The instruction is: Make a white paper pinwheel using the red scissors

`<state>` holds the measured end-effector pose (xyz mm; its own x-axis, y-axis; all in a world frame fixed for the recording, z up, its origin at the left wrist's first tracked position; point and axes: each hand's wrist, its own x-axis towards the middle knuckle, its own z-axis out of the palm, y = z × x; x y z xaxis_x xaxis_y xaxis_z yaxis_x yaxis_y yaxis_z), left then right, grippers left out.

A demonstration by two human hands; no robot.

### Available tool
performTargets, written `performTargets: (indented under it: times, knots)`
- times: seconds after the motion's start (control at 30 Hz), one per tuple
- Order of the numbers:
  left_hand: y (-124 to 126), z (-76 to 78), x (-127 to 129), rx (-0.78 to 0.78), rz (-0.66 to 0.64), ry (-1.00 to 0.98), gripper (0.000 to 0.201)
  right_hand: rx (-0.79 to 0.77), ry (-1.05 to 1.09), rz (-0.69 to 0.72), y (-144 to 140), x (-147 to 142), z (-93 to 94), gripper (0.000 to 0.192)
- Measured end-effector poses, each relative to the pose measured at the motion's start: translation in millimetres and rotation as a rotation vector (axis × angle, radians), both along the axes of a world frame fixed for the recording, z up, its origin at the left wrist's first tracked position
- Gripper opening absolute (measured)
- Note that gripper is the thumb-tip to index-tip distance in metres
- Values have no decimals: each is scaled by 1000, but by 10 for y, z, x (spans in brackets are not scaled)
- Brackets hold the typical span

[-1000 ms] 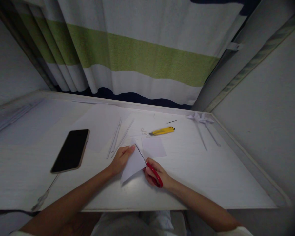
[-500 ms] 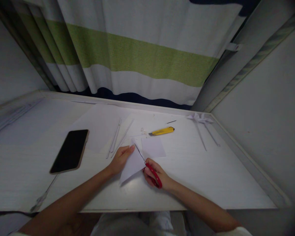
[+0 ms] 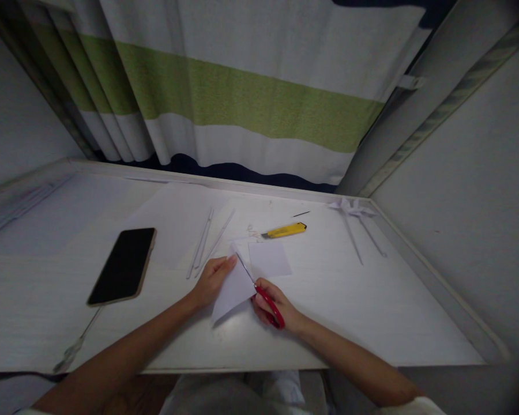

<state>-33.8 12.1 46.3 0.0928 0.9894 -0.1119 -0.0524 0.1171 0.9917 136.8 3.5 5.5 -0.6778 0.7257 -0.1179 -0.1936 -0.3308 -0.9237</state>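
The left hand (image 3: 211,282) has its fingers (image 3: 218,263) closed on a white paper (image 3: 233,294). The thumb presses on top of the paper, and most of the other fingers are hidden. The paper is tilted and sits between the two hands, just above the white surface (image 3: 350,311).

The right hand (image 3: 281,305) has its fingers curled around the red handles of the scissors (image 3: 270,301). The thin metal blades point up and away from these fingers, toward the left thumb, and lie along the side of the paper. I cannot tell how wide the blades are apart.

Just past the right fingers, a small square paper (image 3: 270,259) lies flat. A bit farther past it is a yellow cutter (image 3: 288,230), and beyond that a thin black stick (image 3: 301,214). Near the left fingers, on their far side, are some thin white strips (image 3: 203,237), next to a big white sheet (image 3: 173,219).

A black phone (image 3: 123,265) lies well to the left of the left fingers, with a cord (image 3: 90,321) near its close end. Far off to the right of the right fingers is a crinkly white paper shape (image 3: 354,207) with thin stems.
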Motion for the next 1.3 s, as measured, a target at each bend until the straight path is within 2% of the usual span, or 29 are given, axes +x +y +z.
performTargets:
  times: [0.3, 0.6, 1.03, 1.3]
  knots:
    - [-18, -24, 8, 45, -60, 33, 42, -12, 22, -1, -8, 12, 55, 38]
    - [-16, -45, 15, 64, -60, 53, 42, -17, 27, -14, 7, 3, 32, 36]
    - [-13, -43, 9, 85, -56, 56, 43, -29, 23, 3, -16, -3, 93, 34]
    - [-31, -33, 22, 75, -56, 40, 43, -15, 27, 0, -14, -1, 42, 33]
